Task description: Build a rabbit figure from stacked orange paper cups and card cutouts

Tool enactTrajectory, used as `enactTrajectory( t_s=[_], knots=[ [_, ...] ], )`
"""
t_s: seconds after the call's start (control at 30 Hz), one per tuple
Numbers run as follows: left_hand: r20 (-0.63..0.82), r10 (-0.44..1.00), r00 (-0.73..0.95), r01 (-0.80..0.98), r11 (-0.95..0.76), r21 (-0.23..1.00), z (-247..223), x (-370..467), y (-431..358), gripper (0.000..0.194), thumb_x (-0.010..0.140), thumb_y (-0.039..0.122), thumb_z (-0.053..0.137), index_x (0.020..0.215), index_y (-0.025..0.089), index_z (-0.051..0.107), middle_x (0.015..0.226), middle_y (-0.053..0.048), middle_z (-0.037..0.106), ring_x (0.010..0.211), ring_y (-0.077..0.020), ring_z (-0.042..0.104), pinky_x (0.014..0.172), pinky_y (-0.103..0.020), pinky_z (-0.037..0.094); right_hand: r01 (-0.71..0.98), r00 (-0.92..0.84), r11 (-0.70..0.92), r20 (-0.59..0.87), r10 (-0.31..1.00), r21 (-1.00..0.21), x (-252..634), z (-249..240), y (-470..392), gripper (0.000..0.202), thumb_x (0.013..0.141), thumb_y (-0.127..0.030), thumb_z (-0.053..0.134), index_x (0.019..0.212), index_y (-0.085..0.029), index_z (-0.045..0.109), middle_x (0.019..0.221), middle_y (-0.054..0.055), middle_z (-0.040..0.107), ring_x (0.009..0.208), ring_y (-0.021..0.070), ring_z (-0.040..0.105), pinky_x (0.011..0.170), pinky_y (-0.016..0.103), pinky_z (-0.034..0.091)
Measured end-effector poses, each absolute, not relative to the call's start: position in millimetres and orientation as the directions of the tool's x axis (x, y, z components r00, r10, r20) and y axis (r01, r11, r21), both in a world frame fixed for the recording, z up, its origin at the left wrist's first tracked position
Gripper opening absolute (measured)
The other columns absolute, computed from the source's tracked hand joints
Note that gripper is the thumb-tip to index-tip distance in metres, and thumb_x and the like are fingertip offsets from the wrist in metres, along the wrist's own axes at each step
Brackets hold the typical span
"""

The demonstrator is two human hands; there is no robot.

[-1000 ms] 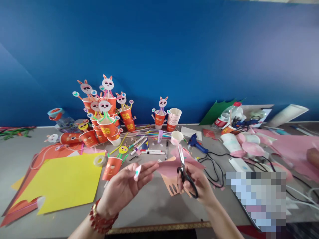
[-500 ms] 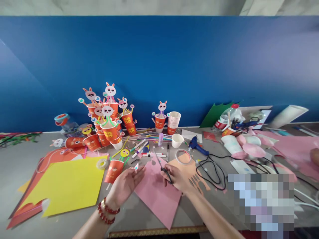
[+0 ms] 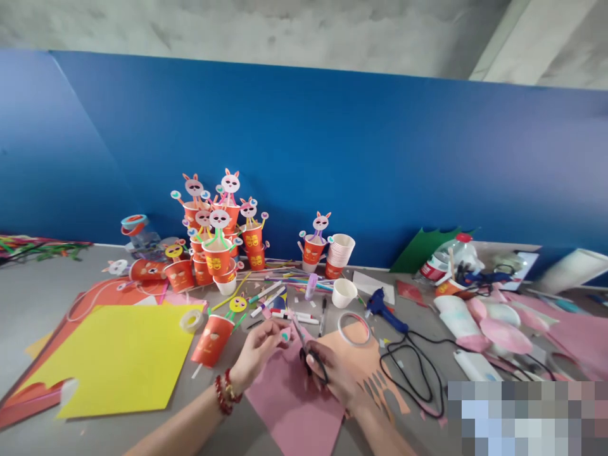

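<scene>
My left hand (image 3: 260, 353), with red bead bracelets at the wrist, pinches a small white paper piece (image 3: 285, 335) with a teal mark. My right hand (image 3: 332, 373) is closed on black-handled scissors (image 3: 314, 361), whose blades point up and left beside that piece. Whether the blades touch it I cannot tell. Beneath both hands lies a pink paper sheet (image 3: 297, 405). An orange cup (image 3: 213, 340) with a yellow face figure lies left of my left hand. Peach paper with cut-out holes (image 3: 351, 354) is partly under my right hand.
Orange cups with rabbit figures (image 3: 217, 253) stand at the back left. A yellow sheet (image 3: 128, 361) lies left. Markers (image 3: 268, 301), a white cup (image 3: 344, 292), a tape roll (image 3: 354, 329) and a blue glue gun (image 3: 384, 309) with black cable sit beyond and right of my hands.
My left hand has turned from palm-up to a pinch on the small paper piece. The scissors and my left hand have come closer together. The camera view has shifted.
</scene>
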State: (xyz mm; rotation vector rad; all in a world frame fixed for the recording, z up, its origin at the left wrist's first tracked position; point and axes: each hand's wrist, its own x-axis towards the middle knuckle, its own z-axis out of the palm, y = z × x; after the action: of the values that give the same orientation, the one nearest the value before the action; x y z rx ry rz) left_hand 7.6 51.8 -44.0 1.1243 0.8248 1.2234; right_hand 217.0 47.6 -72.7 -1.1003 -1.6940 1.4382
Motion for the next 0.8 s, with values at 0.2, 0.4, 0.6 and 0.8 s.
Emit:
enactTrajectory(
  t_s=[0.2,0.4,0.6,0.8],
  knots=[
    [0.039,0.985,0.169,-0.411,0.034,0.911,-66,11,51,0.029,0.087,0.04,0.07,0.074,0.017,0.058,0.084,-0.005,0.068,0.078,-0.0168,0.064,0.076,-0.029,0.052,0.101,-0.577,-0.036,-0.088,0.812,-0.994,216,-79,45,0.058,0.084,-0.076,0.053,0.083,-0.019,0.05,0.059,0.0,0.063,0.041,0.0062,0.037,0.039,0.018,0.026],
    [0.04,0.988,0.148,-0.401,0.023,0.916,-69,14,42,0.029,0.088,0.04,0.068,0.073,0.017,0.057,0.082,-0.004,0.066,0.077,-0.0167,0.062,0.075,-0.03,0.05,0.112,-0.538,-0.094,-0.14,0.831,-0.989,208,-77,37,0.057,0.079,-0.076,0.06,0.076,-0.021,0.044,0.056,-0.004,0.06,0.037,0.0059,0.039,0.038,0.019,0.026],
    [0.042,0.989,0.145,-0.416,0.023,0.909,-65,15,37,0.026,0.089,0.037,0.067,0.074,0.018,0.056,0.077,-0.003,0.066,0.075,-0.0171,0.062,0.075,-0.031,0.049,0.122,-0.522,-0.103,-0.152,0.84,-0.987,206,-76,33,0.059,0.077,-0.077,0.062,0.075,-0.021,0.046,0.055,-0.002,0.06,0.039,0.0072,0.042,0.038,0.019,0.025],
    [0.036,0.993,0.114,-0.436,0.017,0.9,-62,15,35,0.026,0.088,0.036,0.068,0.073,0.018,0.055,0.078,-0.004,0.068,0.072,-0.0162,0.062,0.073,-0.031,0.048,0.115,-0.555,-0.128,-0.171,0.814,-0.985,206,-74,30,0.056,0.08,-0.076,0.059,0.077,-0.021,0.046,0.055,-0.003,0.061,0.037,0.0063,0.039,0.037,0.019,0.024]
  ],
)
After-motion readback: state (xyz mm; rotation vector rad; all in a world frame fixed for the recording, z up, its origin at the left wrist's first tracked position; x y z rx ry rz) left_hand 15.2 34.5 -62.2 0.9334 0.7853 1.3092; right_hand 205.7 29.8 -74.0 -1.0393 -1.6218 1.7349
